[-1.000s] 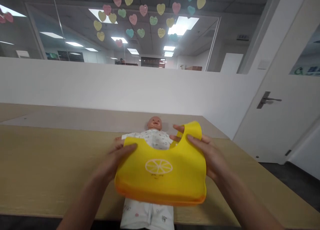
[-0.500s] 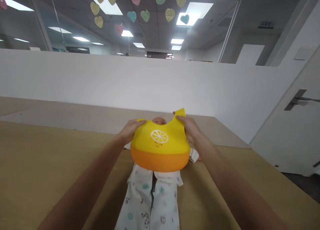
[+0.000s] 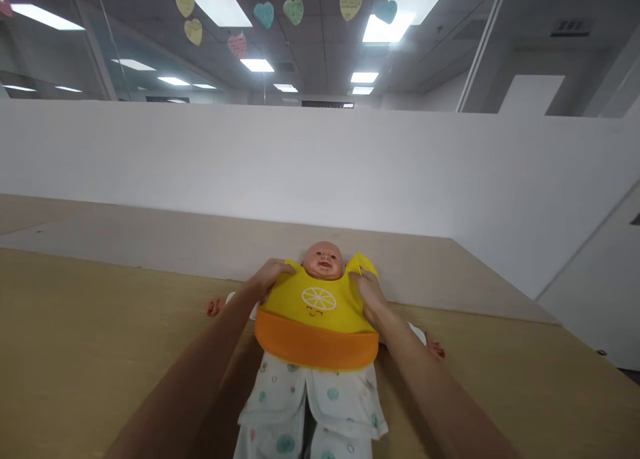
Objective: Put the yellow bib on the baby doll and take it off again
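Note:
A yellow baby bib (image 3: pixel 290 299) with a white citrus slice print and an orange pocket lies over the chest of a baby doll (image 3: pixel 324 256). My left hand (image 3: pixel 273 276) grips the bib's upper left corner, thumb on the front. At the upper right, my right hand (image 3: pixel 369 287) holds the other neck strap, which folds upward beside the doll's head. The doll lies on its back with arms spread out, its head showing above the bib's neckline. Below the pocket its white patterned clothes (image 3: pixel 285 386) are visible. Fingers behind the bib are hidden.
Doll and bib rest on a tan surface (image 3: pixel 100 332). Behind it runs a pale raised ledge (image 3: pixel 165 236) against a white wall (image 3: pixel 300 159). Glass panels with heart-shaped notes (image 3: pixel 351 4) stand above the wall, and part of a white door (image 3: pixel 605 272) shows at right.
Both hands have lowered the bib onto the doll's chest. The doll's face and outstretched arms, largely covered before, now show. The camera view has shifted slightly.

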`<action>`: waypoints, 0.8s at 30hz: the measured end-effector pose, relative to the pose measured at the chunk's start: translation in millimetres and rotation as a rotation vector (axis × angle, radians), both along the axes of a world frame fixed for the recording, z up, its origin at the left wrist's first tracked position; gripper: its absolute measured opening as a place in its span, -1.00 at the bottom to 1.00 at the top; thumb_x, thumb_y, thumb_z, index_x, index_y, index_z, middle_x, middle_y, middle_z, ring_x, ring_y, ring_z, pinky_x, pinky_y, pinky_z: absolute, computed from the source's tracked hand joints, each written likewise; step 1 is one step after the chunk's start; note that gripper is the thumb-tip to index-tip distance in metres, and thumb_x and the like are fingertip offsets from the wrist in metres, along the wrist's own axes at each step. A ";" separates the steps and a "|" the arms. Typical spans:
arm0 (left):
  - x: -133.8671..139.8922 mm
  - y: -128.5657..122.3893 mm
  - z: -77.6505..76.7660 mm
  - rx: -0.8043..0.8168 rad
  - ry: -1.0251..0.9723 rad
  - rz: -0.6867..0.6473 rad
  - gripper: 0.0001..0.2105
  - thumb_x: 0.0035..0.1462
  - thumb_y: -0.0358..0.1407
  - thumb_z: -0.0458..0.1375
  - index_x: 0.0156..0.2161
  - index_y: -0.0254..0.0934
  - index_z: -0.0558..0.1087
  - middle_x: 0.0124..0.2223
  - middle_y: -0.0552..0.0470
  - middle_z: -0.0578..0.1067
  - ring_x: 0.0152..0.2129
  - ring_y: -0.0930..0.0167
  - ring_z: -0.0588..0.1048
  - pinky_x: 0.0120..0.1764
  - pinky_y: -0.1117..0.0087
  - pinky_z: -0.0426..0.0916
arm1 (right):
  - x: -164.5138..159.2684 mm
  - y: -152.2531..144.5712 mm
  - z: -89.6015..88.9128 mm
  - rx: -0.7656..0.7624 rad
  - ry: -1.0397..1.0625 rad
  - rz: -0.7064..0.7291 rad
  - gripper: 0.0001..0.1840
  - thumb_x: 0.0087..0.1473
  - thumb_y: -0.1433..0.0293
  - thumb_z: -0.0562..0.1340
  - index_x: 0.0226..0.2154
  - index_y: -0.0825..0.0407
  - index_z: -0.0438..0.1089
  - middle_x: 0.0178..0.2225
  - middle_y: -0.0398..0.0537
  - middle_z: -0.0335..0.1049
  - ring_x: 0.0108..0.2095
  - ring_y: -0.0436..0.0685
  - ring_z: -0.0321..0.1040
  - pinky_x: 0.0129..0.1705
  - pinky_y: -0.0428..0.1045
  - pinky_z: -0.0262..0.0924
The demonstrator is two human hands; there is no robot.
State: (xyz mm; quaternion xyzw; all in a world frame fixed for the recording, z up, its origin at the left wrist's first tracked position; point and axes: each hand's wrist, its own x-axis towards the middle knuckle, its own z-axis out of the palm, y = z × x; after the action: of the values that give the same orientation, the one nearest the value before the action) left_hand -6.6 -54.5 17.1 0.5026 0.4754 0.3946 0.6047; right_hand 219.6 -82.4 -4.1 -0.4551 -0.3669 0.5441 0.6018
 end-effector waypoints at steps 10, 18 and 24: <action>11.0 18.9 -30.3 -0.125 -0.167 -0.129 -0.69 -0.15 -0.19 0.27 -0.31 -0.40 0.49 -0.45 -0.08 0.56 -0.56 0.34 0.49 -0.47 0.38 0.33 | 1.4 9.7 2.2 -0.271 0.051 0.042 -0.85 -0.11 0.37 0.22 -0.41 0.10 0.37 -0.59 -0.08 0.45 -0.57 0.10 0.39 -0.47 -0.03 0.30; 9.6 11.7 -30.2 -0.281 -0.490 -0.208 -0.70 -0.08 -0.31 0.17 -0.19 -0.40 0.47 -0.37 -0.07 0.58 -0.46 0.33 0.53 -0.32 0.36 0.39 | 5.7 29.2 -16.7 -0.290 0.147 0.072 -0.81 -0.05 0.37 0.20 -0.34 0.14 0.41 -0.55 -0.04 0.48 -0.44 0.11 0.45 -0.32 -0.02 0.34; 7.6 13.6 -31.0 -0.252 -0.631 -0.240 -0.57 -0.02 -0.29 0.13 0.00 -0.39 0.39 -0.24 -0.13 0.58 -0.31 0.20 0.54 -0.17 0.22 0.37 | 12.5 38.6 -22.3 -0.299 0.084 0.049 -0.90 -0.13 0.49 0.18 -0.46 0.14 0.40 -0.58 -0.02 0.46 -0.54 0.11 0.41 -0.38 -0.02 0.33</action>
State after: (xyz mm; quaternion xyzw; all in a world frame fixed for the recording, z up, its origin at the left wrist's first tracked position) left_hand 1.0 -40.9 -13.9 0.3299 0.2478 0.3949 0.8209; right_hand 232.1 -43.7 -26.5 -0.5074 -0.2674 0.6258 0.5287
